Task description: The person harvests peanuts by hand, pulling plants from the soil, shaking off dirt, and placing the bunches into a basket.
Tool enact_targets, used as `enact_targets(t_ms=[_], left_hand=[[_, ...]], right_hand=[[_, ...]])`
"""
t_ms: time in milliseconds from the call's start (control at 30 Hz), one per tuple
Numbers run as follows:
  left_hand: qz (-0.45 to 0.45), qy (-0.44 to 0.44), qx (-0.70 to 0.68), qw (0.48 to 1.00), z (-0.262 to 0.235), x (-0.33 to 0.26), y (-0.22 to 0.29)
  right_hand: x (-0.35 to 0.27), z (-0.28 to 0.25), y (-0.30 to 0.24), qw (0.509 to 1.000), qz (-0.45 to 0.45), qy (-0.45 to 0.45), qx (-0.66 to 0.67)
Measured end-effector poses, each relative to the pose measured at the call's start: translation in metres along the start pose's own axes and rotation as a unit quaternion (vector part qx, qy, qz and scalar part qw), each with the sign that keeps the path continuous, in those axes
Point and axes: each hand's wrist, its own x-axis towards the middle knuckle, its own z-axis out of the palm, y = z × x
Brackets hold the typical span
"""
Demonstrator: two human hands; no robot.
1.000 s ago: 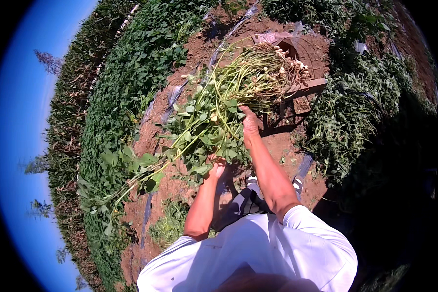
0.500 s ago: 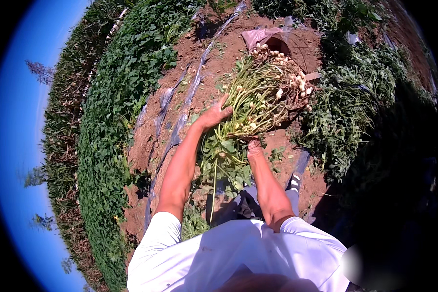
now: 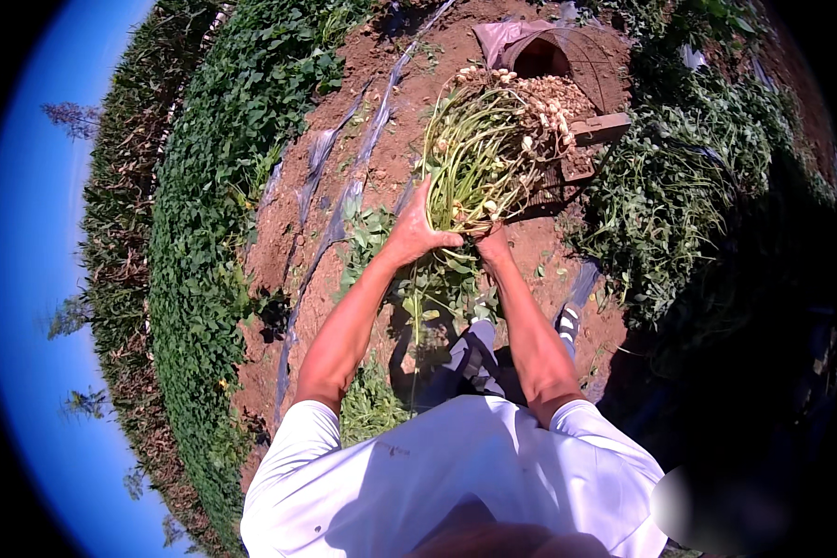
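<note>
Between my two hands is a thick bundle of pulled peanut plants [image 3: 474, 167]. Its green stems lie toward me, and the roots with pale pods [image 3: 527, 144] point away and to the right. My left hand [image 3: 417, 234] wraps the left side of the stems, thumb across the top. Low on the right side, my right hand [image 3: 493, 244] grips the same stems, its fingers mostly hidden under them. The pod end hangs by a curved wire-framed container [image 3: 597, 79], which has a wooden bar [image 3: 600, 128] along its near edge and loose peanuts [image 3: 560, 93] inside.
A pink sack [image 3: 504, 39] lies at the container's far left. Uprooted plants [image 3: 670, 223] are heaped to the right. Torn plastic film [image 3: 353, 191] runs over the brown soil at left, beside a leafy green row [image 3: 205, 279]. My shoe [image 3: 568, 323] is near the right forearm.
The bundle has moved slightly left and is gathered more upright and tighter between my hands. More of the container, its wooden bar and the loose peanuts now shows.
</note>
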Motion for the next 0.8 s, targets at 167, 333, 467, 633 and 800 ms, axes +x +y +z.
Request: enact_targets(t_ms=[167, 333, 467, 633, 800], left_hand=[[-0.024, 0.09, 0.07, 0.993, -0.005, -0.032, -0.021], [0.02, 0.231, 0.218, 0.948, -0.023, -0.058, -0.018], [0.102, 0.153, 0.314, 0.931, -0.013, -0.077, 0.004], [0.153, 0.058, 0.322, 0.933, -0.037, -0.106, 0.024], [0.206, 0.204, 0.245, 0.925, -0.054, -0.11, 0.047]], right_hand=[[0.014, 0.022, 0.025, 0.967, 0.04, -0.107, -0.228], [-0.041, 0.031, 0.005, 0.962, 0.069, -0.194, 0.18], [-0.029, 0.087, 0.014, 0.934, 0.109, -0.09, 0.328], [-0.028, 0.1, 0.027, 0.892, 0.09, -0.004, 0.442], [-0.018, 0.093, 0.036, 0.897, 0.04, -0.034, 0.439]])
